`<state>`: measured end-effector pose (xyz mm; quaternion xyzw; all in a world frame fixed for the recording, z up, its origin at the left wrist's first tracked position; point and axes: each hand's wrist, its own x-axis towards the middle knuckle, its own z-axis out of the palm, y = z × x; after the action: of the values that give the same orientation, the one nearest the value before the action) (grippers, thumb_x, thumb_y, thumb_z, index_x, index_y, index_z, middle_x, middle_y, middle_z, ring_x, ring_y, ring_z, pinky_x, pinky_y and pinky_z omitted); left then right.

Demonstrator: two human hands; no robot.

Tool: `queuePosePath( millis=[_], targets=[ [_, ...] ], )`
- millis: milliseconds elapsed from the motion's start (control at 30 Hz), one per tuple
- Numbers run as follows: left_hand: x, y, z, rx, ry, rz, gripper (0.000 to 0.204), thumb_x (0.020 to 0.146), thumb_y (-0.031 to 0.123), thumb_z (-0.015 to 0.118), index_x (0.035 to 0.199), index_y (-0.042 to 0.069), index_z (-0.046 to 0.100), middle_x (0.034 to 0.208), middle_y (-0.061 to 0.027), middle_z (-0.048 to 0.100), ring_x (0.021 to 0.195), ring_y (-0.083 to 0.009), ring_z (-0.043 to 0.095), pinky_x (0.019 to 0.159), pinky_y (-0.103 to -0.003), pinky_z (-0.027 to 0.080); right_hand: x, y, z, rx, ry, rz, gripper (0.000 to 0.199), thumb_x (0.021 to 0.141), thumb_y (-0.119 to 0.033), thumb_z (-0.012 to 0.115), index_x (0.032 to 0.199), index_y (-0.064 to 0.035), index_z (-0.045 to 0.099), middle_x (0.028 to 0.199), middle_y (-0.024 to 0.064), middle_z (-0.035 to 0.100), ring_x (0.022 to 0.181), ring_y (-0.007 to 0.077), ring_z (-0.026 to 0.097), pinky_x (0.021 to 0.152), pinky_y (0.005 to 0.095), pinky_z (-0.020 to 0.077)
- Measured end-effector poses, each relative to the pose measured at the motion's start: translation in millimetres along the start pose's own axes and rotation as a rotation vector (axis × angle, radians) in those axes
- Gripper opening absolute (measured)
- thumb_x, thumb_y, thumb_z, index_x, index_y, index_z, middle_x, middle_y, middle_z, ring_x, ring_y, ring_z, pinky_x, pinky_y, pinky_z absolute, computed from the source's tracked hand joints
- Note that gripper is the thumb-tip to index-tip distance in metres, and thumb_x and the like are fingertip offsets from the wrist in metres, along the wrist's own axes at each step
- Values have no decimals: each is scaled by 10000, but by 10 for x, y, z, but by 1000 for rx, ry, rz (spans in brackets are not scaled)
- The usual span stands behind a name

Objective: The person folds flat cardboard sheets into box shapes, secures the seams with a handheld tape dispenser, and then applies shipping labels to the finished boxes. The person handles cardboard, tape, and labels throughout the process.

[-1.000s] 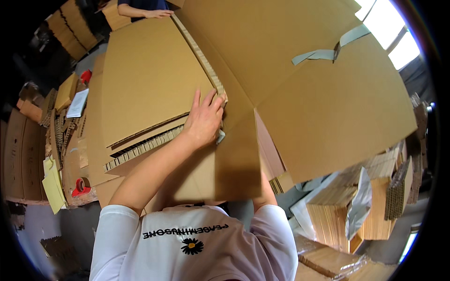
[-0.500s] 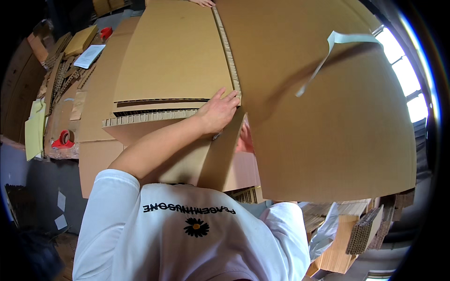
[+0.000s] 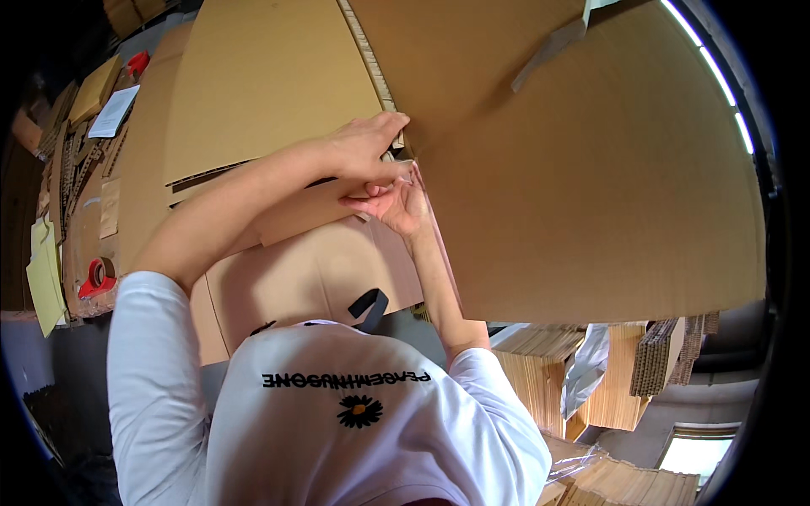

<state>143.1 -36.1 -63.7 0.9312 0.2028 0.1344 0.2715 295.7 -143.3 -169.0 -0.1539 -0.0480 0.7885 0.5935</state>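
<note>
Both hands meet at the centre of the frame, at the inner edge of a large cardboard sheet (image 3: pixel 591 185) that fills the upper right.

- Left hand (image 3: pixel 364 150): reaches in from the lower left, fingers curled over the corrugated edge where the sheet meets a second cardboard panel (image 3: pixel 270 76) — it is pressed on that edge, gripping it.
- Right hand (image 3: pixel 398 202): just below the left and touching it, fingers bent, pinching the lower part of the same edge. How far the fingers wrap behind the sheet cannot be told.

A strip of pale tape (image 3: pixel 548 46) hangs loose on the sheet near the top of the frame.

The panel lies on a stack of flat cardboard spread over the desk (image 3: pixel 51 354) in the upper left and centre; its layered edges show below the left forearm. A further flat piece (image 3: pixel 312 270) lies below the hands.

At the left edge: a red tape dispenser (image 3: pixel 95 277), yellow paper (image 3: pixel 44 274), and a white paper sheet (image 3: pixel 112 111) higher up. Bundles of cardboard (image 3: pixel 540 379) stand at the lower right — beside them, a clear plastic wrap (image 3: pixel 586 371).
</note>
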Motion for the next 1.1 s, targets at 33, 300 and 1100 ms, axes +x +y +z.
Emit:
queuePosePath(
  millis=[33,300,1100],
  targets=[
    [10,47,-129,49,-75,48,933,822,469,720,1517,10,302,1577,-180,324,1430,-398,339,1180,-508,270,-4,-30,76,-16,33,-2,649,998,-607,392,1326,-50,446,1154,238,659,901,397,678,1049,804,305],
    [-133,167,61,548,-192,-139,1007,772,386,765,1556,22,249,1640,-122,221,1516,-336,205,1208,-604,172,-4,-96,57,-273,-22,89,942,949,-620,514,1568,-169,-34,1518,381,251,1339,591,375,1115,692,329],
    [-3008,-802,901,-540,1303,-712,1145,725,217,870,1528,-93,114,1567,-277,229,1469,-353,257,1213,-426,218,177,-823,67,-1014,541,-21,657,983,-514,520,1426,-34,450,1454,249,474,1320,427,482,1094,557,393]
  ],
)
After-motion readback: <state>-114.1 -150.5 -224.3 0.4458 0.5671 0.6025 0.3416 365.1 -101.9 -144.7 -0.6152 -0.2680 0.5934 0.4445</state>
